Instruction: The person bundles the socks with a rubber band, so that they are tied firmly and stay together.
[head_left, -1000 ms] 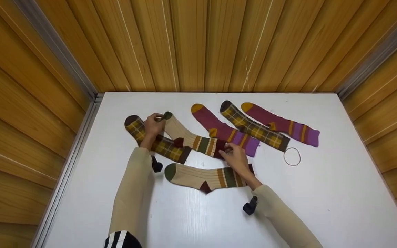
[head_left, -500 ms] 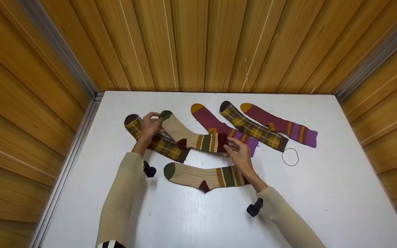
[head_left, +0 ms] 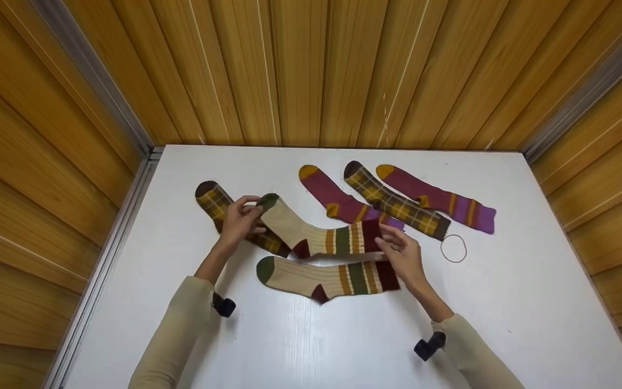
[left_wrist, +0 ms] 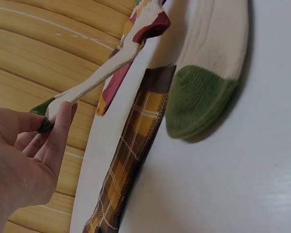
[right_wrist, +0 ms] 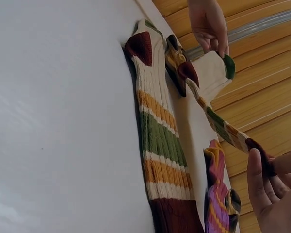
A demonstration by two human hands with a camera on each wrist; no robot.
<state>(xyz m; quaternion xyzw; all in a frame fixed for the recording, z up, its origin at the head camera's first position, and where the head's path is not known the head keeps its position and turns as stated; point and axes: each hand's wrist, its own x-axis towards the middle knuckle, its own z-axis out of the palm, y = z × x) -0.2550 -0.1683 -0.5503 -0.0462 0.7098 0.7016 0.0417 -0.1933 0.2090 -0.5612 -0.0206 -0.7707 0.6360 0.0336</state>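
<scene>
A cream sock (head_left: 289, 224) with a green toe, maroon heel and striped leg hangs stretched between both hands, lifted off the table. The left hand (head_left: 239, 224) pinches its green toe; in the left wrist view, thumb and fingers close on that tip. At the other end the right hand (head_left: 404, 256) pinches the maroon cuff, also seen in the right wrist view. Just below lies a matching cream sock (head_left: 300, 276), flat on the white table (head_left: 300, 346). Partly behind the left hand and the lifted sock is a brown-and-yellow plaid sock (head_left: 214, 202).
Farther back lie a maroon-and-purple sock (head_left: 324, 189), a second plaid sock (head_left: 397, 200) and another maroon-and-purple sock (head_left: 435, 192). A thin loop (head_left: 454, 248) lies at the right. Wood-patterned walls (head_left: 300, 70) enclose the table's back and sides.
Both hands have brought the cream sock toward the person and to the right, raising it off the other socks. It now hangs just behind its match. The other socks stay in place.
</scene>
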